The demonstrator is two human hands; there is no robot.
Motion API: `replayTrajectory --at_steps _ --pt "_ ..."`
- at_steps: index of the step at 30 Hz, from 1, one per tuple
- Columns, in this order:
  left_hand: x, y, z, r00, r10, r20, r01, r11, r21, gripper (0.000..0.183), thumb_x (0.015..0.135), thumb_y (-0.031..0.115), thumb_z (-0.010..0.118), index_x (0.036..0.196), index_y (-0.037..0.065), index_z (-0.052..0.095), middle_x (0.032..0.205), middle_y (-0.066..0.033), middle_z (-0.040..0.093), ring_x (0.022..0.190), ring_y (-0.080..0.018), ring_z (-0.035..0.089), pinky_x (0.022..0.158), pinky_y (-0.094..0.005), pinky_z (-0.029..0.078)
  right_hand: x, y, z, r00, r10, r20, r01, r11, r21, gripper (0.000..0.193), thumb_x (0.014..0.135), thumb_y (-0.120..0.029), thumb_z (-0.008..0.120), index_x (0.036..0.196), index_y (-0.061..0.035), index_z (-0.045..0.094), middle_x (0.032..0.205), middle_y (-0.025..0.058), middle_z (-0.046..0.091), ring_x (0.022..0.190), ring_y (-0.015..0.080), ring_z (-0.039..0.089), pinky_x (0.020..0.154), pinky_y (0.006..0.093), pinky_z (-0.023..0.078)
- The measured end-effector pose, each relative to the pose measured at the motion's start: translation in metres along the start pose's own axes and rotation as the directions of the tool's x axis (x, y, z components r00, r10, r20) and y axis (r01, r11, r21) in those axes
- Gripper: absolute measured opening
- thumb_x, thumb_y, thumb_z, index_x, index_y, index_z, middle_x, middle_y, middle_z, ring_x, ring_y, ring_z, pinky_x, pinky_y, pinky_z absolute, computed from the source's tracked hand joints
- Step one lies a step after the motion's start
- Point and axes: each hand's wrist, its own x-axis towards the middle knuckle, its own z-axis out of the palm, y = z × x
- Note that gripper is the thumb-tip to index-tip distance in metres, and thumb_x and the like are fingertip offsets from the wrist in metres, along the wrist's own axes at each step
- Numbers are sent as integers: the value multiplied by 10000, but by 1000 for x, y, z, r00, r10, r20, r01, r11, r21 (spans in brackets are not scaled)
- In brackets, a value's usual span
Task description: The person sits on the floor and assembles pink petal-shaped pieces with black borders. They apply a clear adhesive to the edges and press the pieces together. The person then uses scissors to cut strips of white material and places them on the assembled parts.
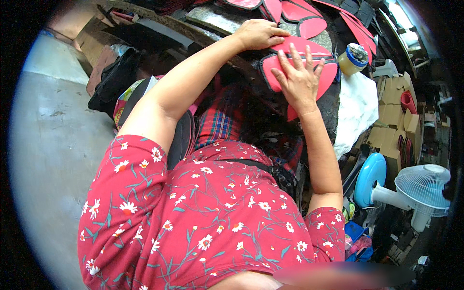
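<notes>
A red cut piece with black edging (326,79), shaped like part of a shoe upper, lies on the dark work surface in front of me. My right hand (300,79) rests flat on it, fingers spread. At its far left edge, the fingers of my left hand (261,35) are drawn together on the border; their undersides are hidden. More red pieces with black edges (309,28) lie just beyond, on a grey slab. To the right of my right hand stands a yellowish jar with a blue rim (353,59), its top crusted with grey matter.
A white sheet (357,108) hangs over the right side of the work surface. Cardboard boxes (391,101) and a blue-and-white fan (420,188) stand at the right. Black bags (113,79) sit at the left beside the grey floor (53,159). Plaid cloth (222,118) covers my lap.
</notes>
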Motion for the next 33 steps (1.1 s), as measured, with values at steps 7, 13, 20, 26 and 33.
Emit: replayTrajectory --at_steps 7,13,20,26,33 --pt "-2 -3 0 1000 18 -11 -18 999 34 368 940 469 515 1237 305 655 974 -93 685 926 -283 666 793 -417 532 -2 48 -11 986 145 78 -164 915 368 458 957 -588 414 1154 -310 720 1498 65 436 1421 344 300 1141 627 118" --pt "-5 -1 -5 1000 2 -8 -1 998 60 359 943 452 520 1228 283 659 945 -84 673 922 -275 662 794 -408 531 11 29 1 991 82 109 -72 993 -94 573 944 -624 395 1318 -242 601 1488 102 438 1426 340 300 1128 670 103" --pt "-1 8 -19 982 136 -131 -114 979 167 355 925 373 578 1228 202 649 941 -106 649 889 -294 654 753 -390 525 2 12 -25 994 -29 105 -1 960 281 428 968 -544 423 1146 -280 709 1496 42 437 1408 323 329 1137 652 94" --pt "12 22 -46 977 179 -113 -107 877 468 245 878 275 623 1098 192 691 896 -63 601 892 -266 587 737 -373 506 -18 101 -74 988 149 -48 -116 900 420 316 888 -411 644 1042 -155 746 1254 103 642 1281 321 488 1090 523 277" --pt "97 104 -1 945 203 -254 -213 977 -12 553 757 298 763 1264 149 601 1185 -151 579 1100 -331 559 939 -406 484 -38 186 -107 910 398 118 -414 844 341 487 822 -378 728 1238 -134 664 1203 166 658 1156 323 586 985 405 440"
